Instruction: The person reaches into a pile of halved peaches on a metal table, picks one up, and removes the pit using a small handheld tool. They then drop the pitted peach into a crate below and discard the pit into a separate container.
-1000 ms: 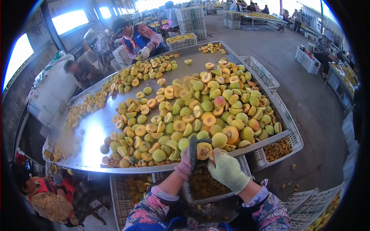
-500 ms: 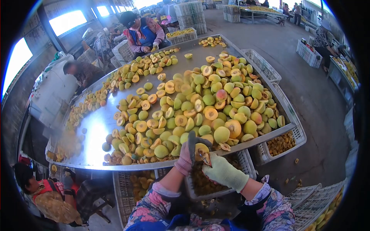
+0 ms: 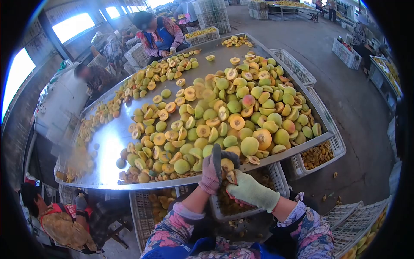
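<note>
My left hand point(image 3: 211, 175), in a pink and grey glove, grips a halved peach point(image 3: 226, 165) at the near edge of the steel table point(image 3: 108, 142). My right hand point(image 3: 250, 190), in a pale green glove, presses a small pitting tool point(image 3: 231, 176) against the peach's cut face. Both hands hover over a white crate point(image 3: 276, 177) of pits below the table edge. A large heap of whole and halved peaches point(image 3: 241, 116) lies just beyond my hands.
Other people work round the table: one at the far side point(image 3: 157, 34), one at the left point(image 3: 92, 77), one seated low left point(image 3: 60, 220). White crates point(image 3: 321, 155) line the right edge, one holding pits. Concrete floor point(image 3: 358, 112) lies to the right.
My hands stay together at the table edge, rotating the peach half slightly. The view has shifted a little, so the table and hands sit slightly lower and nearer.
</note>
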### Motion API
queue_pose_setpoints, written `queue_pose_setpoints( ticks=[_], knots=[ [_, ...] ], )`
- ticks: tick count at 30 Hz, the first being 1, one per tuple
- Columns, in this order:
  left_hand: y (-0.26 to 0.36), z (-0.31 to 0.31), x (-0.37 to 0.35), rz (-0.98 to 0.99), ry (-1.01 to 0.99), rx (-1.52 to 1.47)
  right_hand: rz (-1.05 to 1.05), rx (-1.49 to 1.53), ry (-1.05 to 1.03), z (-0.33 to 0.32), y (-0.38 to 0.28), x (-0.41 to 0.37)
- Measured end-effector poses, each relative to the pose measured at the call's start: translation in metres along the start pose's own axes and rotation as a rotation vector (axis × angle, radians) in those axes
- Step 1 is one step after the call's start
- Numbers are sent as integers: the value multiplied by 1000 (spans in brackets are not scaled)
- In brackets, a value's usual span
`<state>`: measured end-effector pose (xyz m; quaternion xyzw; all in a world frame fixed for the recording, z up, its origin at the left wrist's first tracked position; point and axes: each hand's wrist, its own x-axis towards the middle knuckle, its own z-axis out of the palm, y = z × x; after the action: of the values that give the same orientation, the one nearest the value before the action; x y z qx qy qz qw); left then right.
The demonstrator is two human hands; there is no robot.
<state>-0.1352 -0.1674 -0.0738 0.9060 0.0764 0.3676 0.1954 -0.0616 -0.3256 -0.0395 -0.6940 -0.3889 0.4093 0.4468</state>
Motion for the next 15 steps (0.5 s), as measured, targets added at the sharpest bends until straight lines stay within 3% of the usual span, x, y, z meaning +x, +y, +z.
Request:
queue_pose_setpoints(
  ticks=[2,4,6,9,10,12,14,15],
  knots=[
    [-1,0,3,-39,-26,-147,246,352,-174,-8,-27,-7],
    [-8,-1,6,-83,-44,-293,255,342,-199,-11,-28,-7],
    [-22,-3,8,-84,-309,-511,273,333,-229,-13,-31,-8],
    [-19,-6,10,-178,-329,-757,301,325,-255,-14,-31,-9],
    [-17,-6,9,-179,-332,-756,345,438,-308,-15,-26,-7],
    [-12,-5,8,81,-66,-430,385,551,-361,-17,-23,-7],
    [-23,-2,-1,104,-58,-316,457,869,-460,-15,-22,-10],
    [-29,0,-5,123,-47,-205,457,868,-462,-14,-21,-10]
  ],
)
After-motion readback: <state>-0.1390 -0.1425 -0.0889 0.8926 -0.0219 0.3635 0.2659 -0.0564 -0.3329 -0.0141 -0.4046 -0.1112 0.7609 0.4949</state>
